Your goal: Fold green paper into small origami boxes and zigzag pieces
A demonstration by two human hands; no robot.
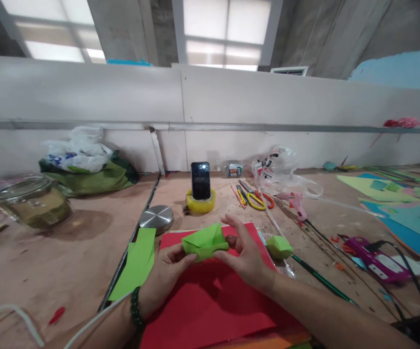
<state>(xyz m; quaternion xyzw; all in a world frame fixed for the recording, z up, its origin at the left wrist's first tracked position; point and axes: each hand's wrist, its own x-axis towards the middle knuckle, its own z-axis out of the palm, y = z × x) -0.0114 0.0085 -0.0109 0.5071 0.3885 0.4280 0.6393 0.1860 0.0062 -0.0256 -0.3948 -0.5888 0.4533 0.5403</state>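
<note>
Between my two hands is a folded piece of green paper (203,241), held above a stack of red paper (210,300). My left hand (169,264) pinches its left end between thumb and fingers. At its right end, my right hand (244,254) presses with the thumb along the lower edge, its index finger raised and other fingers partly behind the paper. A finished-looking folded green paper block (279,246) rests right of the red stack. Loose green paper strips (137,266) lie to the left of my left hand.
A phone (200,180) leans upright in a yellow tape roll (201,202). Beyond the red sheets lie a round metal lid (156,217), scissors (255,198) and a pink glue gun (296,202). A purple device with cables (379,259) sits right; a glass jar (31,201) stands left.
</note>
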